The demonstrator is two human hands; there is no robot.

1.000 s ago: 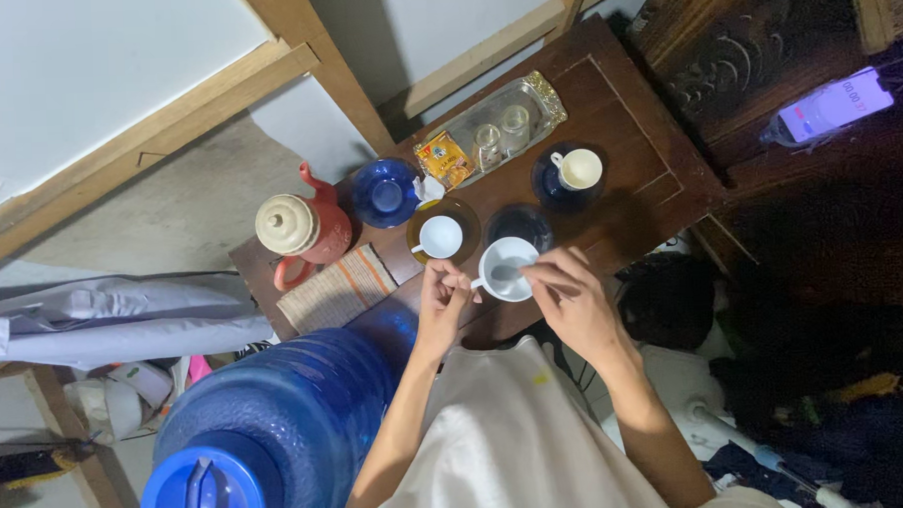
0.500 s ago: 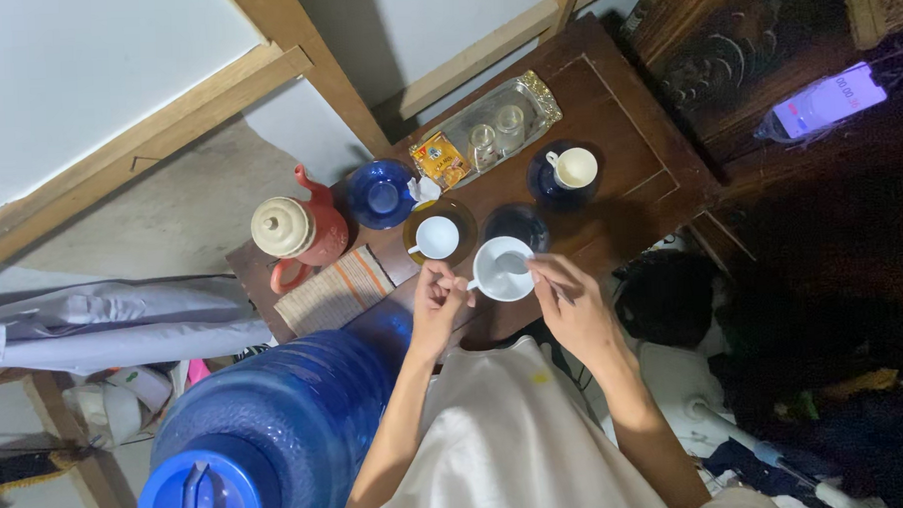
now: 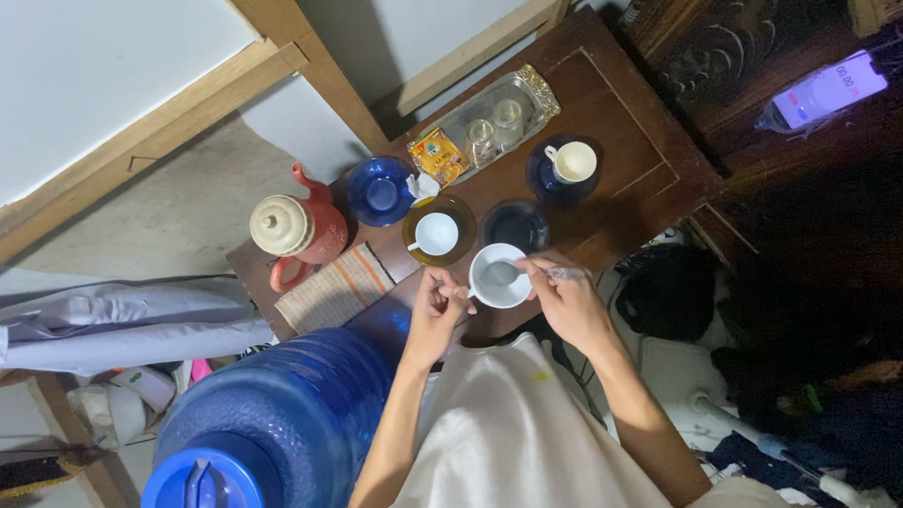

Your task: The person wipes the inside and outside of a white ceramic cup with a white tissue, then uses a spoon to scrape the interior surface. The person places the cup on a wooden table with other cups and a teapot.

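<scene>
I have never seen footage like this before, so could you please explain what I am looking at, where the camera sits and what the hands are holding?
There is no machine here: the view comes from a camera worn on a person's head, looking straight down at their own two bare hands. The left hand pinches the handle of a white cup, while the right hand holds a spoon whose bowl lies inside that cup. They work at the near edge of a small dark wooden table. On it stand a red teapot with a cream lid, a striped cloth, a blue bowl, a second white cup on an amber saucer, a third cup on a dark blue saucer, and a silver tray with small glasses. A large blue water bottle stands beside the person.
</scene>
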